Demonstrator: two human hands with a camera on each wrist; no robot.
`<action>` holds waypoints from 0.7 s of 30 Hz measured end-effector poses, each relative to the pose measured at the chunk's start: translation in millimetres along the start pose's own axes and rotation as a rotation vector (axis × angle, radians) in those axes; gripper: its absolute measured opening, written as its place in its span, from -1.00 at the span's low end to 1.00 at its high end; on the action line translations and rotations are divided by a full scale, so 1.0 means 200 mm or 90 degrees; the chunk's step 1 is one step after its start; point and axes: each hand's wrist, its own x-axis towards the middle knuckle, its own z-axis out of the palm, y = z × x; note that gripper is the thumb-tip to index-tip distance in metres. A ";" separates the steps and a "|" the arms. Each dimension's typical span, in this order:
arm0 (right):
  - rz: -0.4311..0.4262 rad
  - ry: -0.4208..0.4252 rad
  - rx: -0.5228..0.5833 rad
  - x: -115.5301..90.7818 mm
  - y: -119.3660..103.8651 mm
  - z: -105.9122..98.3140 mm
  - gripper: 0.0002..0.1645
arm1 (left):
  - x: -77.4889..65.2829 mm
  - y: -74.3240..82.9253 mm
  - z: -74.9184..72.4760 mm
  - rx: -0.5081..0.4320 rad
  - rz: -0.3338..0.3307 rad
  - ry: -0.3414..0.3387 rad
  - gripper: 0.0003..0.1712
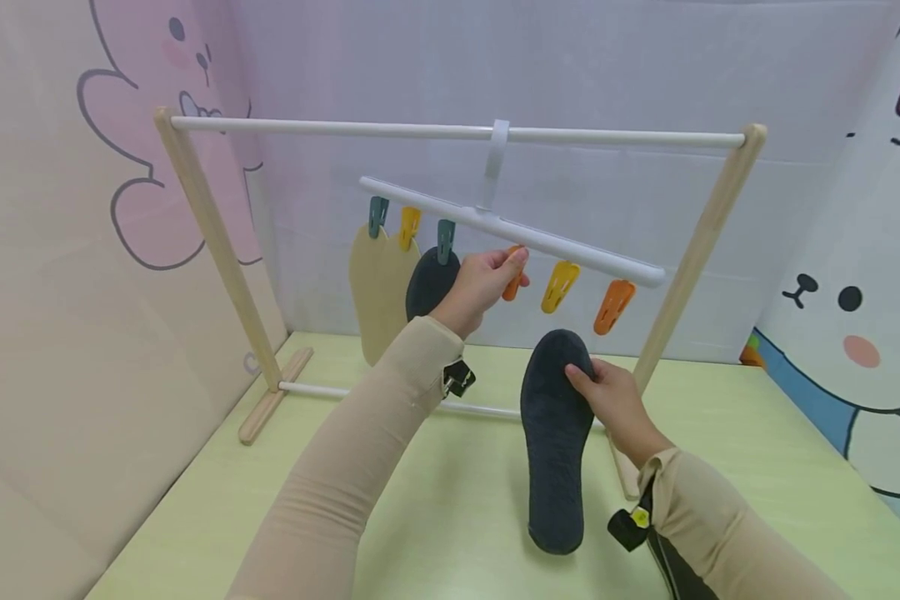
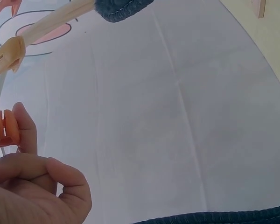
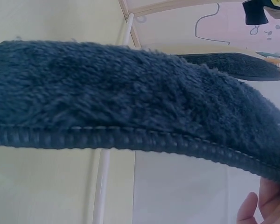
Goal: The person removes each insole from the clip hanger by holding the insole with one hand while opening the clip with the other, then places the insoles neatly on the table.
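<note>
I wear long tan sleeves (image 1: 322, 492) with wrinkles. Small black boxes (image 1: 462, 377) sit by my cuffs (image 1: 441, 340), and one has a yellow spot (image 1: 640, 518).

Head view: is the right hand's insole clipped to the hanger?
No, the right hand holds the dark insole, its top edge below and apart from the nearest yellow clip.

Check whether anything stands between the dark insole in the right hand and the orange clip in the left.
Nothing visible stands between the dark insole and the orange clip pinched by the left hand. The neighbouring yellow clip hangs above the insole's top end, beside that path, and might get brushed.
</note>
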 end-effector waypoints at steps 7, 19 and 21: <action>0.016 -0.013 -0.005 -0.01 0.02 -0.02 -0.57 | 0.00 0.00 0.00 0.015 0.008 -0.012 -0.54; 0.056 -0.038 0.020 -0.02 0.06 -0.03 -0.56 | -0.01 0.00 0.01 0.009 0.019 -0.010 -0.60; 0.056 -0.038 0.020 -0.02 0.07 -0.04 -0.56 | -0.02 0.00 0.01 0.006 0.018 -0.014 -0.60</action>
